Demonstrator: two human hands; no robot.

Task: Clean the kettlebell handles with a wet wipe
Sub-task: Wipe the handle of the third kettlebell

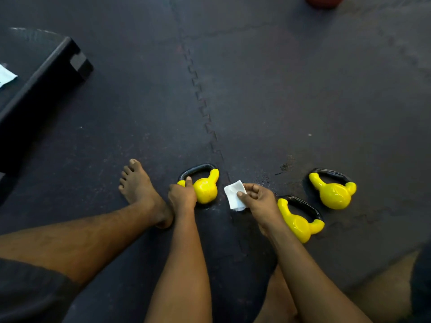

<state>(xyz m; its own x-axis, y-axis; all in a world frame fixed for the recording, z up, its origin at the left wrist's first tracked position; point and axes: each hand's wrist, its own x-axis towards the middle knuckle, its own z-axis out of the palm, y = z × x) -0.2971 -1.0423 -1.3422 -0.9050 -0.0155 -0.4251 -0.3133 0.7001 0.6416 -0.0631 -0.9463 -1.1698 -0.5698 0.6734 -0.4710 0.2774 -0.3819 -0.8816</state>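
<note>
Left hand (183,197), just right of a bare foot (137,185), curls around the side of a yellow kettlebell (207,190) on the dark floor mat (303,89), thumb raised by its black handle (196,170). Beside it, the right hand (261,203) pinches a white wet wipe (235,194) between thumb and fingertips. A second kettlebell (298,223) and a third kettlebell (333,193) sit further right.

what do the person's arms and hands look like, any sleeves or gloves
No sleeves in view: both arms are bare up to the frame's edge. The left hand and right hand wear no gloves, watch, bands or rings that show. The nails are short.
</note>
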